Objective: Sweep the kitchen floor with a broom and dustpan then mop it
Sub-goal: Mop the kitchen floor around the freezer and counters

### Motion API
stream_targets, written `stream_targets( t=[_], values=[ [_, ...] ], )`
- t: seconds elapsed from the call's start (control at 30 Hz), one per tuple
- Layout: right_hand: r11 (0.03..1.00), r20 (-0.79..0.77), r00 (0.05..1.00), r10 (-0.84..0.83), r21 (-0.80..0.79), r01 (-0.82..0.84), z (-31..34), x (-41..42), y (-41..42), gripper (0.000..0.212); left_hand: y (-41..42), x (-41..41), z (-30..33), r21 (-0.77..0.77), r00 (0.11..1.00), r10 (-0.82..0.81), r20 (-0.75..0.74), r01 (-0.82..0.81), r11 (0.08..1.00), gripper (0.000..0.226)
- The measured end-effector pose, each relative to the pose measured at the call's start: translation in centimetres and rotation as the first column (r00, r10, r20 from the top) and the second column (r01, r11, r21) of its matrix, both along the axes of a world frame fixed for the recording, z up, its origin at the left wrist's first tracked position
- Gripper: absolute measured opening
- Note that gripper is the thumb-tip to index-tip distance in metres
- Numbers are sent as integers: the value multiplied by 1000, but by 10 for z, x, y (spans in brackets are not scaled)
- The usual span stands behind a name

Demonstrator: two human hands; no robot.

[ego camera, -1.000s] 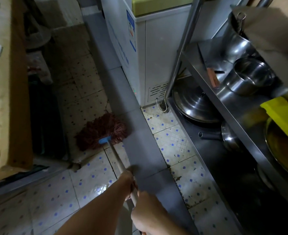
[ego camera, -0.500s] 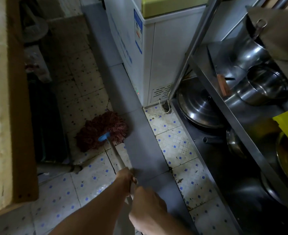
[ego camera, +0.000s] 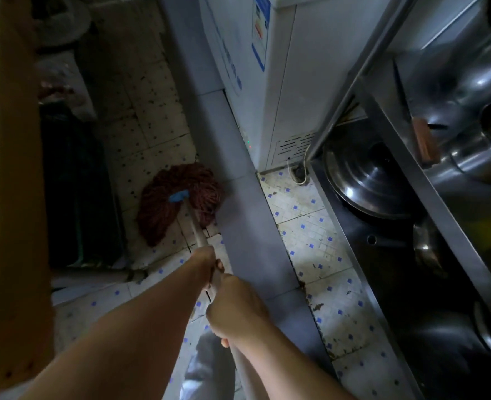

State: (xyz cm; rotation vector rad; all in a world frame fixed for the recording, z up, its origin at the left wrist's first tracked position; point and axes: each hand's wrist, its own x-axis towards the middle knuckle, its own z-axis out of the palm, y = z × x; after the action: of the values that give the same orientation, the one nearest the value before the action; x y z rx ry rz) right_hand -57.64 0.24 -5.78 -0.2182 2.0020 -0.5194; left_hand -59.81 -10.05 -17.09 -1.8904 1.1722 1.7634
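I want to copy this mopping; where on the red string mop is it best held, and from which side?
Hold the pale straight handle, not the red string mop head. It slants up toward the person, so grip from above, as left hand and right hand do.

One dark-red string mop with a blue collar, two bare hands, one white chest freezer, one round steel lid.

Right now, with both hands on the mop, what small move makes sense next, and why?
Probably draw the mop head back along the speckled tiles. It lies on the floor beside the grey strip, and the left hand and right hand grip the handle.
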Motion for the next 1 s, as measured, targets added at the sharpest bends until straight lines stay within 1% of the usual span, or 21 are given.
stream_targets(
  t=[0.13,0.2,0.33,0.43,0.5,0.57,0.67,0.8,0.9,1.0],
  values=[
    [1000,14,1000,-12,-8,12,-16,-35,-40,39,-37,-35,-3,-2,1000,9,22,-9,1000,37],
    [1000,47,999,-18,-4,18,-24,-51,-43,41,-41,-52,-2,10,1000,11,-2,-11,1000,42],
    [995,19,997,79,63,-80,-16,-62,-31,53,-21,-62,3,66,988,138,-61,-134,989,39],
    [989,24,992,123,85,-124,-5,-65,-35,62,-23,-62,7,59,982,180,-52,-177,982,36],
    [993,-9,995,104,62,-103,3,-68,-38,57,-30,-62,13,65,982,180,-53,-176,982,37],
    [994,-34,994,104,29,-103,10,-69,-38,45,-34,-61,18,75,981,181,-67,-176,982,40],
    [996,-23,996,88,-10,-88,21,-62,-38,38,-35,-51,22,50,988,145,-57,-142,989,39],
    [994,-41,993,109,-13,-109,23,-43,-30,47,-28,-35,18,23,984,161,-73,-159,987,29],
    [994,-54,993,105,-13,-106,14,-38,-27,54,-25,-31,11,10,981,169,-91,-169,986,31],
    [995,-55,993,103,24,-102,-2,-37,-36,56,-33,-32,-4,20,983,160,-93,-159,987,34]
  ],
)
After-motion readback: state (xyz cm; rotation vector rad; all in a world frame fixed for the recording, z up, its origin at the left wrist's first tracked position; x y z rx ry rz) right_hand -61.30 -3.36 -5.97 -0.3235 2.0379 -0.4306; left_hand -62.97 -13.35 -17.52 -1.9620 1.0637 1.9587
